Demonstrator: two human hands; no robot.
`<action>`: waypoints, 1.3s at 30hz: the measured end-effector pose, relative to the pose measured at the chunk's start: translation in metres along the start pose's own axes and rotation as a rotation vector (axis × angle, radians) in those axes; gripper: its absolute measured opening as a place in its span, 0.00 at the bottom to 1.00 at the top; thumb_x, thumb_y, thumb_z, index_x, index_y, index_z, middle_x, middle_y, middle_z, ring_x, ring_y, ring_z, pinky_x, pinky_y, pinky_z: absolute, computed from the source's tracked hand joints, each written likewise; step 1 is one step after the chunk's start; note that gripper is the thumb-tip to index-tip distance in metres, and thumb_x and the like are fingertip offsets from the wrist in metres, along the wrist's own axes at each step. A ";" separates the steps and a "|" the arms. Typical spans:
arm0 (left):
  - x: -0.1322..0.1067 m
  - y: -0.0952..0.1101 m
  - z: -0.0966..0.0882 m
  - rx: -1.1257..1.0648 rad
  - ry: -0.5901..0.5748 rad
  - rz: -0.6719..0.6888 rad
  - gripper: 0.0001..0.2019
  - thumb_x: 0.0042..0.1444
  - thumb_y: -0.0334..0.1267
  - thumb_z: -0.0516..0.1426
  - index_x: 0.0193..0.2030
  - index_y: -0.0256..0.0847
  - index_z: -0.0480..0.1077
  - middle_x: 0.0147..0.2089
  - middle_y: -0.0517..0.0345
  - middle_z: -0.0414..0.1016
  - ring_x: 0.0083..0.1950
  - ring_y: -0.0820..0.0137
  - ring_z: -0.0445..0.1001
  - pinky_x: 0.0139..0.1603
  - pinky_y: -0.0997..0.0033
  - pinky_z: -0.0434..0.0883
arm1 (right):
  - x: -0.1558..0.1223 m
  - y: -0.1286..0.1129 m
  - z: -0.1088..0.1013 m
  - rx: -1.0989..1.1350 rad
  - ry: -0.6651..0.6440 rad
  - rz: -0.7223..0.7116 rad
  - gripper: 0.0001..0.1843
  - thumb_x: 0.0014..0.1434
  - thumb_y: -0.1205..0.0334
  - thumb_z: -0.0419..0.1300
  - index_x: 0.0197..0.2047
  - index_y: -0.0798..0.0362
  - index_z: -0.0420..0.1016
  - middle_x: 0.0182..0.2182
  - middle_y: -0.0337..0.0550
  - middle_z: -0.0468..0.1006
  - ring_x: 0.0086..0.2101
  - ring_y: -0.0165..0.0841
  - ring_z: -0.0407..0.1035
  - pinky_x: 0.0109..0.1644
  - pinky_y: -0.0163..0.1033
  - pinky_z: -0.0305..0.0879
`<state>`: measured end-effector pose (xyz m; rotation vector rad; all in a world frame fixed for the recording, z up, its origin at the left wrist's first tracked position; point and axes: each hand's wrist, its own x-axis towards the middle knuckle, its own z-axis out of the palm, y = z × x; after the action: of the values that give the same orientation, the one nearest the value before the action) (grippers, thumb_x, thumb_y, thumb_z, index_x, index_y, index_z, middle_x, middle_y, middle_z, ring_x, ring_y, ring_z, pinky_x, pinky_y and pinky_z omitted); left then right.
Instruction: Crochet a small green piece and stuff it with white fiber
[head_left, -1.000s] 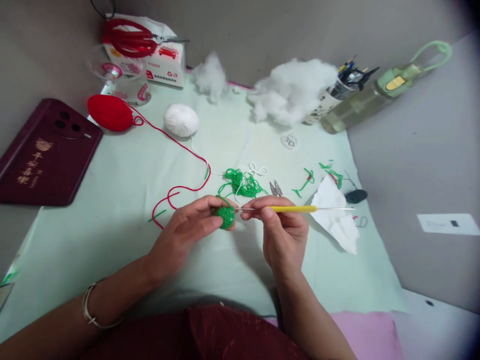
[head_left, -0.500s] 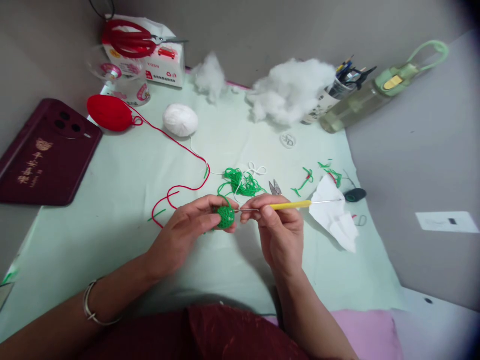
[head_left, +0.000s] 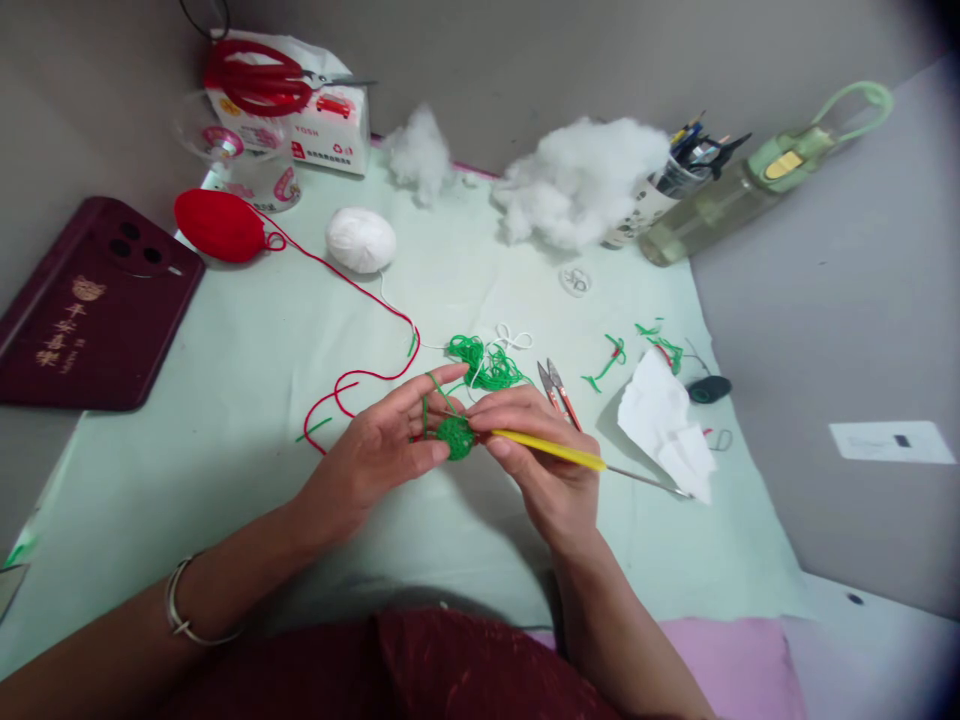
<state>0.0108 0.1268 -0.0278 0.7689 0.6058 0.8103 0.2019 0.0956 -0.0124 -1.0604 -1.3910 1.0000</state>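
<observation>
Between thumb and fingers, my left hand (head_left: 382, 435) holds a small round green crochet piece (head_left: 454, 438). Green yarn loops over its raised index finger. My right hand (head_left: 551, 465) grips a crochet hook (head_left: 551, 449) by its yellow handle; the hook's near end meets the top of the piece, though its tip is hidden by the fingers. The other metal end points right, over white tissue (head_left: 664, 420). Just beyond the hands lies a loose tangle of green yarn (head_left: 487, 365) with white yarn across it. Thread snips (head_left: 559, 392) lie beyond my right hand.
At the left are a red yarn ball (head_left: 219, 226), a white yarn ball (head_left: 361, 240) and a dark red phone case (head_left: 97, 305). White stuffing (head_left: 585, 180), a pen cup (head_left: 646, 210) and a green bottle (head_left: 720, 205) stand at the back. Green yarn scraps (head_left: 611, 362) lie right.
The hook has tilted, its far end swinging down toward me. My left index finger has lifted with yarn over it. My right hand has shifted slightly, uncovering more of the snips.
</observation>
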 end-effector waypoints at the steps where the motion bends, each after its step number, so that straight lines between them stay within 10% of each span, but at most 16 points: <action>1: 0.000 0.000 0.000 0.002 0.003 -0.004 0.29 0.61 0.34 0.66 0.69 0.49 0.71 0.53 0.52 0.80 0.53 0.63 0.78 0.57 0.63 0.73 | 0.000 0.000 -0.001 -0.020 -0.004 -0.007 0.13 0.66 0.65 0.66 0.49 0.38 0.86 0.43 0.42 0.84 0.46 0.36 0.76 0.50 0.45 0.78; 10: 0.001 -0.002 -0.003 0.022 -0.049 0.011 0.36 0.63 0.32 0.64 0.76 0.49 0.60 0.56 0.50 0.81 0.53 0.64 0.80 0.57 0.64 0.73 | 0.001 0.000 -0.005 -0.073 -0.015 -0.037 0.14 0.66 0.65 0.66 0.50 0.37 0.86 0.44 0.41 0.87 0.46 0.38 0.78 0.52 0.49 0.77; 22: 0.002 0.001 -0.001 -0.045 -0.072 0.018 0.32 0.62 0.31 0.65 0.72 0.49 0.66 0.51 0.51 0.82 0.50 0.62 0.82 0.56 0.61 0.74 | 0.003 0.010 0.001 0.362 0.067 0.164 0.07 0.67 0.55 0.65 0.41 0.45 0.86 0.37 0.41 0.87 0.32 0.31 0.76 0.35 0.38 0.73; 39: 0.002 0.002 -0.002 -0.125 -0.126 -0.049 0.24 0.63 0.31 0.64 0.65 0.48 0.75 0.45 0.53 0.84 0.45 0.63 0.84 0.51 0.62 0.77 | 0.004 0.006 -0.009 0.316 -0.067 0.069 0.11 0.70 0.52 0.61 0.40 0.46 0.81 0.35 0.42 0.86 0.30 0.32 0.76 0.33 0.40 0.77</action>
<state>0.0099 0.1303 -0.0275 0.6829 0.4559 0.7416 0.2115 0.1012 -0.0160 -0.8499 -1.2063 1.2684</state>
